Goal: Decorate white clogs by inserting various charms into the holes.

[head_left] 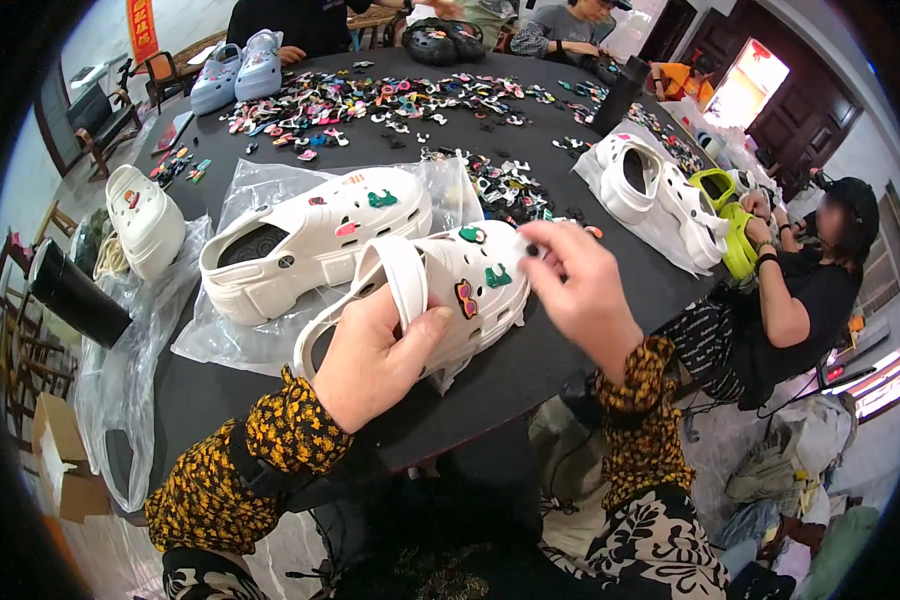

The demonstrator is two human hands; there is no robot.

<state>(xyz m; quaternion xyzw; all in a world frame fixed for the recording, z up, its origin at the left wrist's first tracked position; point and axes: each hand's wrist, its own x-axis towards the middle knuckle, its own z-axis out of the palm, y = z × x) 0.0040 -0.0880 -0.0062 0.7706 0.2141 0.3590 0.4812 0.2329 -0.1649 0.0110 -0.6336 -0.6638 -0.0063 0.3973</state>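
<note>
**White clog held above the table: left hand gripping, right hand at the toe**

The landmark for all positions is the held clog (486, 312), a white shoe in front of the person, tilted, its toe pointing away and to the right.

Left hand (380, 355): grasping the held clog at the heel end. The thumb lies along the near side of the upper; the heel strap rises beside it.

Right hand (580, 285): at the toe of the held clog, thumb and fingers bent toward each other. Whether a small part is pinched between them cannot be told.

Fitted parts: the upper of the held clog carries a sunglasses-shaped charm (467, 298), a green charm (497, 275) and a round green-edged charm (472, 234).

Surroundings: a second white clog (330, 225) rests just beyond and to the left of the held clog, on clear plastic (225, 340) spread over the dark table (470, 420). A further white clog (150, 220) and a black cylinder (78, 292) are farther left. Beyond the held clog lies a wide scatter of loose charms (370, 100). A white pair (625, 205) and lime-green clogs (738, 240) are to its right, with a co-worker (805, 300) beside the latter.
</note>
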